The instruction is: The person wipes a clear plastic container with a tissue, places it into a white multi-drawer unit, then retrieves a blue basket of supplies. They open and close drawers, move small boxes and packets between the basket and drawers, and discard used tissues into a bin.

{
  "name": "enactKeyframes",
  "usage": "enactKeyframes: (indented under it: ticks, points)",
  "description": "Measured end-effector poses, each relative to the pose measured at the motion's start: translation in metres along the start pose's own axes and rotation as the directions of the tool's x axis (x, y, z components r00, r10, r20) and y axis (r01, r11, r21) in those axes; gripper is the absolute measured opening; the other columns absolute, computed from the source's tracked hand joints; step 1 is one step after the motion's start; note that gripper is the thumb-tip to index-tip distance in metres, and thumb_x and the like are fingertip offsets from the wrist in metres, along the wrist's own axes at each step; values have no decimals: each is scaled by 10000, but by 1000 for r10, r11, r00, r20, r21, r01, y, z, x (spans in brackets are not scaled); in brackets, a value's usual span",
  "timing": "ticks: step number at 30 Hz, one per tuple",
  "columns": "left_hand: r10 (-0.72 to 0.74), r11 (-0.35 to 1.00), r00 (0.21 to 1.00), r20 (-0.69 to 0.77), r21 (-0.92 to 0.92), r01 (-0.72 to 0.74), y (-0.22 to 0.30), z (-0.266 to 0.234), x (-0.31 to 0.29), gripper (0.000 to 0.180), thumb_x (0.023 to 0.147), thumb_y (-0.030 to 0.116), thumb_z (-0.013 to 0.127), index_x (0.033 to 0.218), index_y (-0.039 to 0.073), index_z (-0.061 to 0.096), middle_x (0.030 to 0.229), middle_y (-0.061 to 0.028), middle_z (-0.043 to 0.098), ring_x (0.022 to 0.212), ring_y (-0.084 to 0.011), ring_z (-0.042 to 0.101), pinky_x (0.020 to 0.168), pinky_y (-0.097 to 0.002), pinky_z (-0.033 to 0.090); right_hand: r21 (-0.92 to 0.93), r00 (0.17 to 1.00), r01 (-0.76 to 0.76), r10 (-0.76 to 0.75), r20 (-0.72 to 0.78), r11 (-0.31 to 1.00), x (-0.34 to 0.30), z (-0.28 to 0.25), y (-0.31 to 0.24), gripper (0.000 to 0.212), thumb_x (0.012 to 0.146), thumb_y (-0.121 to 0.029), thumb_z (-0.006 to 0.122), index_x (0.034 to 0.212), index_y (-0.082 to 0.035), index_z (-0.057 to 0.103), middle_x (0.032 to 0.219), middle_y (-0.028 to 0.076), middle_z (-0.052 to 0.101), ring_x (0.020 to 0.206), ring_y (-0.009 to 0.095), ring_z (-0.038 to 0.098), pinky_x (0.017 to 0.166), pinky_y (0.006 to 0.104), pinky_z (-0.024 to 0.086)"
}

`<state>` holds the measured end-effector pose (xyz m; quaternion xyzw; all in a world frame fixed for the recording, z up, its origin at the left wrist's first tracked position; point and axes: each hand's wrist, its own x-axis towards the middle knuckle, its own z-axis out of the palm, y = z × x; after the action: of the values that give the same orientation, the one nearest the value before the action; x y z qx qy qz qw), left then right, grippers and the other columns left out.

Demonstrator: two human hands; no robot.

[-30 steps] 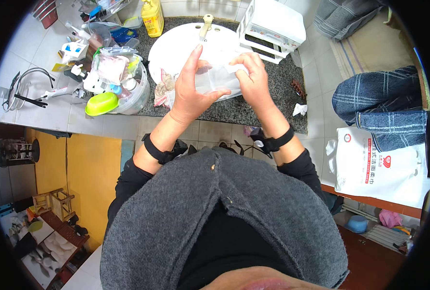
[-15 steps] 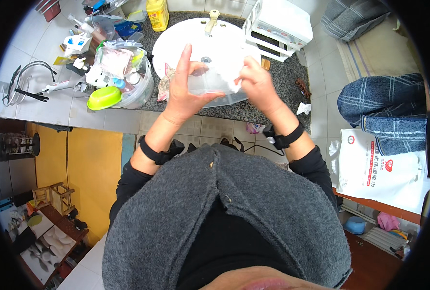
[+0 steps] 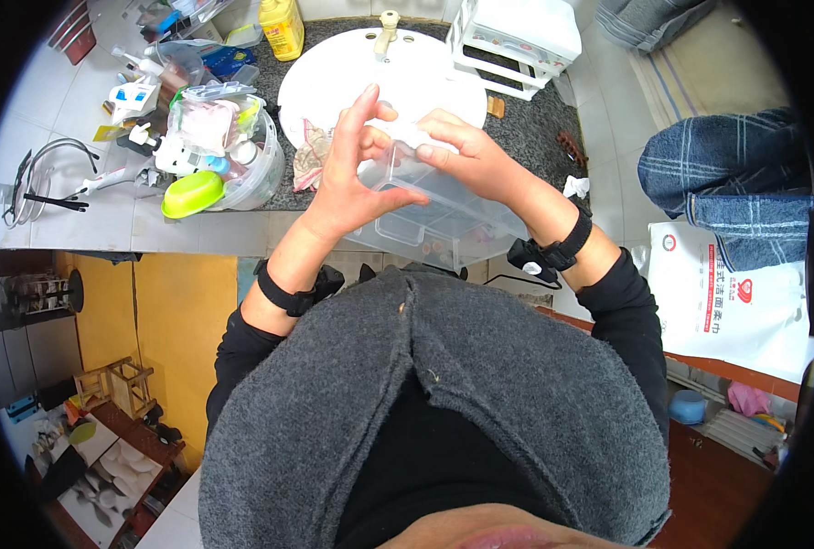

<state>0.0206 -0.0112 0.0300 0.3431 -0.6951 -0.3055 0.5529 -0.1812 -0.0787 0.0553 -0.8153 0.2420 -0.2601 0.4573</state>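
Observation:
My left hand point(image 3: 352, 178) grips the side of a clear plastic box point(image 3: 453, 220), its thumb along the near part and its fingers behind. The box is tilted and reaches over the counter's front edge. My right hand point(image 3: 476, 163) is closed on a crumpled white tissue point(image 3: 409, 135), which lies against the far side of the box; most of its fingertips are hidden. Behind both hands is the white washbasin point(image 3: 325, 73) with its tap point(image 3: 387, 35). A patterned cloth point(image 3: 310, 160) lies on the counter just left of my left hand.
A clear tub of toiletries point(image 3: 261, 178) and a green soap dish point(image 3: 192, 194) crowd the left. A yellow bottle point(image 3: 282, 29) stands behind. At the right are a white drawer rack point(image 3: 517, 41), a scrap of tissue point(image 3: 575, 187), hanging plaid cloth point(image 3: 727, 169) and a white package point(image 3: 727, 302).
The clear box has come nearer to me and tilted, showing more of itself past the counter edge. My right hand with the tissue has moved left, closer to my left hand.

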Motion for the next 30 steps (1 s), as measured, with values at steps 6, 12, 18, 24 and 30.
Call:
enactKeyframes:
  ticks: [6,12,18,24,30]
  points:
    - [51,994,998,39,91,-54,-1,1,-7,1148,519,66,911,1472,86,271,1250,-137,479,904,-159,587,807,-305,526,-25,997,-78,78,15,997,-20,1,4,249,932,-154,548,1132,-21,616,1092,104,589,1007,202,568,900,312,443]
    - [100,981,995,12,168,-101,1,-11,1,780,570,149,888,1276,77,563,1156,-100,534,859,-156,592,742,-292,517,-35,934,-357,357,12,934,-44,-17,6,268,946,-218,532,1095,-12,618,949,91,640,884,174,587,821,308,465]
    - [92,977,996,12,194,-93,-1,-29,4,391,606,83,837,975,40,714,1121,-113,598,905,-184,616,793,-305,510,-11,893,-439,438,107,898,-53,-32,23,278,964,-235,524,1111,-22,626,940,19,642,882,115,563,827,281,454]
    - [-62,998,987,-149,-8,62,-25,-52,7,271,720,67,784,970,19,690,1108,-115,637,993,-200,608,838,-300,495,686,825,-374,562,-62,624,-57,-14,36,353,972,-296,518,1129,12,585,910,91,657,749,123,607,670,254,507]
    - [-404,908,889,-215,-211,362,-45,-48,-14,204,805,112,758,976,24,689,1008,-48,659,856,-106,606,684,-231,494,861,625,-247,752,-209,445,-78,43,61,336,997,-316,457,1093,-18,581,846,65,641,630,118,580,529,236,461]
